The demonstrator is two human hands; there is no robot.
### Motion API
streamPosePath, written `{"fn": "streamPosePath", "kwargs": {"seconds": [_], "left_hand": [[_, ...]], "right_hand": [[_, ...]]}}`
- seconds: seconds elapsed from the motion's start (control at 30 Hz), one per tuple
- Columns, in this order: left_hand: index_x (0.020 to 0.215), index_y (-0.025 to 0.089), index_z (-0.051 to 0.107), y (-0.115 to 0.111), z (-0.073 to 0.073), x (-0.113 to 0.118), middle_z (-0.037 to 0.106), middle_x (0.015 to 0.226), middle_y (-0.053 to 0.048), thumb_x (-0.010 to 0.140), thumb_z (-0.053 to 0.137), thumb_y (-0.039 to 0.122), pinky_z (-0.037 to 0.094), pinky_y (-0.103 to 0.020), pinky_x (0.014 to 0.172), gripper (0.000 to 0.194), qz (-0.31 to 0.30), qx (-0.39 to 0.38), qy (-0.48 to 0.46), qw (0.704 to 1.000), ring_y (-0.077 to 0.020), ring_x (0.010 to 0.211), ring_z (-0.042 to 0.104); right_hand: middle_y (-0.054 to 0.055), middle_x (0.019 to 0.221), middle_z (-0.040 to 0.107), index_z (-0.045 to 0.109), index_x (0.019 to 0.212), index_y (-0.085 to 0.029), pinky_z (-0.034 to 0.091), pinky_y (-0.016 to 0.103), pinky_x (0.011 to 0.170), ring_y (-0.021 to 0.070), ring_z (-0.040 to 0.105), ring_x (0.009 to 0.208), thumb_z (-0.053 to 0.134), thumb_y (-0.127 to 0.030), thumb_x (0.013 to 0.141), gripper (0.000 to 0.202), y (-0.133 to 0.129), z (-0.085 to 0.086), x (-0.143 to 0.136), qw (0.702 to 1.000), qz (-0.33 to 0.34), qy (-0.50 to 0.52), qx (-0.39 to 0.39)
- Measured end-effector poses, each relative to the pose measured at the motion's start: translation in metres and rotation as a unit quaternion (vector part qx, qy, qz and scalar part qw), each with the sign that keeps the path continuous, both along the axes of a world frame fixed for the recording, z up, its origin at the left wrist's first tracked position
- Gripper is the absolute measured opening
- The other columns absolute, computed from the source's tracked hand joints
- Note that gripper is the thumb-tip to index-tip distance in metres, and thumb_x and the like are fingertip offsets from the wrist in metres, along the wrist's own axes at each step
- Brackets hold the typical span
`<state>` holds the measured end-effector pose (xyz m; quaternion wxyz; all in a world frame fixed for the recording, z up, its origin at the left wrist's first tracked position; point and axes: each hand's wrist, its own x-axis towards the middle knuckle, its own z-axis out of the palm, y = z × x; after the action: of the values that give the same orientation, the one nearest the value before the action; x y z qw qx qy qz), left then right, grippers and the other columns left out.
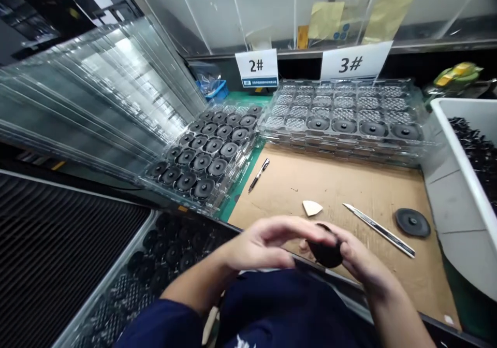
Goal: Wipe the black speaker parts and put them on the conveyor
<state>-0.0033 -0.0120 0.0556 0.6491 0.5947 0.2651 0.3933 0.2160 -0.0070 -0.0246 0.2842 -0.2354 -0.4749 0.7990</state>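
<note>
Close to the table's front edge, my right hand [361,260] grips a black disc-like part [326,252], its thumb and fingers at the right rim. Over the disc's upper left reaches my left hand [267,242], fingers stretched out and thumb apart. Its fingertips overlap the disc; whether they touch it I cannot tell. A similar black part [412,222] with a small centre knob lies on the cardboard [295,177] at the right. Between it and my hands is a slim white craft knife [378,230]. A small cream wedge-shaped piece [311,207] sits just beyond my hands.
A clear tray [212,203] filled with black parts stands at the left. Stacked clear trays [337,143] sit behind the cardboard, under "2#" [256,68] and "3#" [355,63] signs. A pen [259,175] lies nearby. At right stands a white bin [446,172] of black pieces.
</note>
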Motion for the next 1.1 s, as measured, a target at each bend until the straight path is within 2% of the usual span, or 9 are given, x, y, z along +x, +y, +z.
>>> {"fn": "streamPosePath", "kwargs": {"seconds": [0.07,0.17,0.5,0.57,0.67,0.77,0.87,0.97,1.1], "left_hand": [[0.124,0.023,0.056,-0.003,-0.017,0.003,0.052,0.134,-0.012,0.076,0.068,0.031,0.031,-0.047,0.108,0.051,-0.028,0.099,0.094,0.990,-0.0289,0.128,0.042],[0.135,0.024,0.042,-0.011,-0.038,0.004,0.050,0.136,-0.010,0.082,0.062,0.026,0.027,-0.041,0.111,0.057,-0.026,0.251,0.244,0.937,-0.0230,0.134,0.034],[0.142,0.023,0.030,0.008,-0.045,-0.016,0.052,0.134,-0.010,0.085,0.055,0.023,0.031,-0.041,0.109,0.062,-0.021,0.244,0.337,0.909,-0.0244,0.131,0.038],[0.139,0.027,0.036,0.009,-0.048,-0.016,0.052,0.135,-0.009,0.082,0.060,0.022,0.031,-0.041,0.109,0.062,0.011,0.177,0.311,0.934,-0.0253,0.130,0.041],[0.134,0.032,0.041,0.007,-0.058,-0.018,0.050,0.136,-0.007,0.078,0.066,0.022,0.035,-0.041,0.107,0.063,0.154,-0.076,0.170,0.970,-0.0257,0.125,0.046],[0.133,0.031,0.037,0.005,-0.071,-0.025,0.048,0.136,-0.010,0.080,0.064,0.027,0.036,-0.047,0.104,0.059,0.264,-0.332,-0.073,0.903,-0.0279,0.119,0.052],[0.131,0.029,0.038,0.005,-0.084,-0.029,0.050,0.134,-0.012,0.078,0.066,0.032,0.035,-0.045,0.106,0.060,0.294,-0.415,-0.215,0.834,-0.0277,0.118,0.053],[0.129,0.027,0.040,0.008,-0.092,-0.026,0.049,0.134,-0.012,0.077,0.068,0.030,0.030,-0.043,0.109,0.059,0.315,-0.423,-0.246,0.813,-0.0259,0.120,0.052],[0.126,0.026,0.043,0.011,-0.103,-0.020,0.049,0.134,-0.012,0.079,0.066,0.022,0.029,-0.046,0.110,0.052,0.332,-0.409,-0.258,0.810,-0.0263,0.120,0.051]], "right_hand": [[0.013,0.117,0.060,0.053,0.122,-0.021,0.045,0.039,0.090,0.0259,0.058,0.105,0.052,-0.068,0.074,0.067,-0.008,-0.009,-0.009,1.000,-0.008,-0.006,-0.010],[0.010,0.127,0.054,0.056,0.121,-0.022,0.036,0.040,0.102,0.0260,0.049,0.120,0.049,-0.065,0.078,0.061,-0.013,-0.019,-0.018,0.999,-0.022,-0.037,-0.009],[0.011,0.119,0.060,0.058,0.120,-0.022,0.038,0.041,0.102,0.0248,0.053,0.115,0.035,-0.063,0.086,0.058,0.006,-0.016,-0.042,0.988,-0.031,-0.127,-0.077],[0.013,0.108,0.063,0.055,0.122,-0.019,0.047,0.039,0.090,0.0247,0.060,0.102,0.030,-0.066,0.086,0.065,0.010,-0.014,-0.041,0.985,-0.026,-0.147,-0.087],[0.010,0.087,0.063,0.046,0.127,-0.016,0.053,0.033,0.058,0.0213,0.066,0.069,0.029,-0.071,0.083,0.072,0.018,-0.014,-0.028,0.973,-0.018,-0.199,-0.113],[0.005,0.085,0.057,0.048,0.124,-0.021,0.051,0.031,0.057,0.0160,0.061,0.058,0.044,-0.060,0.083,0.057,0.030,-0.020,-0.014,0.892,-0.137,-0.430,0.021],[0.009,0.098,0.052,0.057,0.113,-0.022,0.050,0.038,0.069,0.0186,0.059,0.070,0.053,-0.050,0.083,0.041,0.036,-0.031,-0.017,0.777,-0.195,-0.559,0.213],[0.011,0.102,0.052,0.058,0.108,-0.020,0.049,0.036,0.072,0.0203,0.058,0.081,0.050,-0.038,0.088,0.029,0.033,-0.042,-0.034,0.795,-0.175,-0.501,0.295],[0.006,0.089,0.061,0.056,0.107,-0.019,0.048,0.029,0.071,0.0163,0.058,0.076,0.044,-0.025,0.091,0.021,0.033,-0.040,-0.054,0.840,-0.115,-0.432,0.308]]}}
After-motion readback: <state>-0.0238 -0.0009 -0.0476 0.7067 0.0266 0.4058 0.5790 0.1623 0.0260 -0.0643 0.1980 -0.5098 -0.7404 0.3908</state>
